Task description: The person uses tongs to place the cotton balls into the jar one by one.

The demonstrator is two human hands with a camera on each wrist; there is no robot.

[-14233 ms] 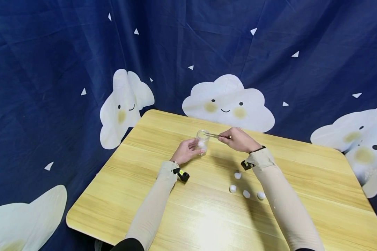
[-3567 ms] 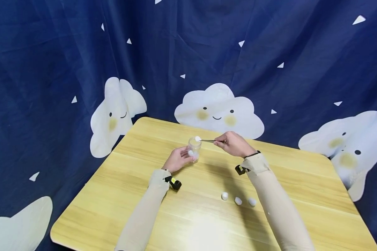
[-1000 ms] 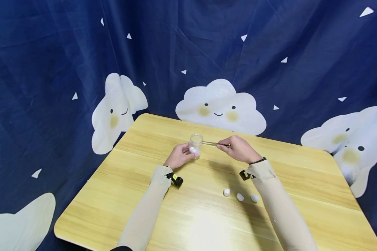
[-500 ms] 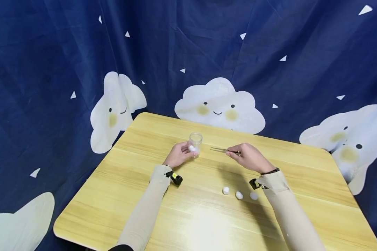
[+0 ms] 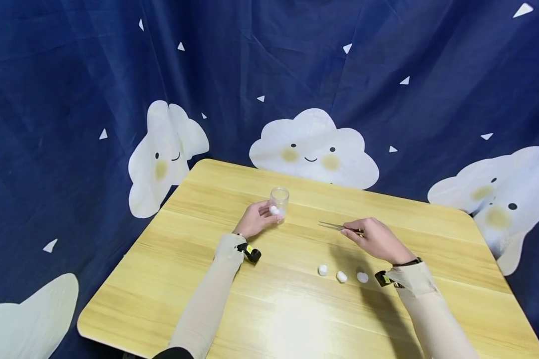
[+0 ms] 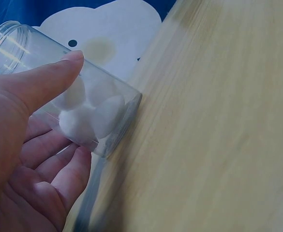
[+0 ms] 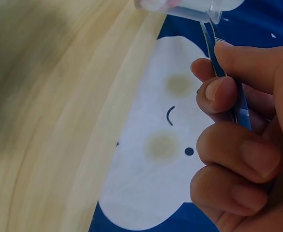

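Observation:
My left hand (image 5: 253, 219) holds a clear, open-topped jar (image 5: 280, 195) upright on the table, thumb and fingers on opposite sides. Several white cotton balls (image 6: 77, 123) lie in the jar's lower part in the left wrist view. My right hand (image 5: 377, 242) pinches a pair of metal tweezers (image 5: 332, 226) between thumb and fingers. The tweezer tips point left toward the jar, slightly apart, with nothing between them. In the right wrist view, curled fingers hide part of the tweezers (image 7: 241, 110). Three cotton balls, a left one (image 5: 322, 269), a middle one (image 5: 341, 276) and a right one (image 5: 362, 277), lie nearer me.
The wooden table (image 5: 170, 279) has rounded corners, and bright glare marks its near middle. Behind it hangs a dark blue curtain (image 5: 233, 60) printed with white clouds. A wrist camera (image 5: 251, 253) is strapped to the left forearm, another (image 5: 386, 279) to the right.
Earlier, a cotton ball was in the tweezers over the jar's mouth; the tweezers now hold none. My right hand has drawn back rightward and nearer me. Fewer cotton balls lie on the table than at first.

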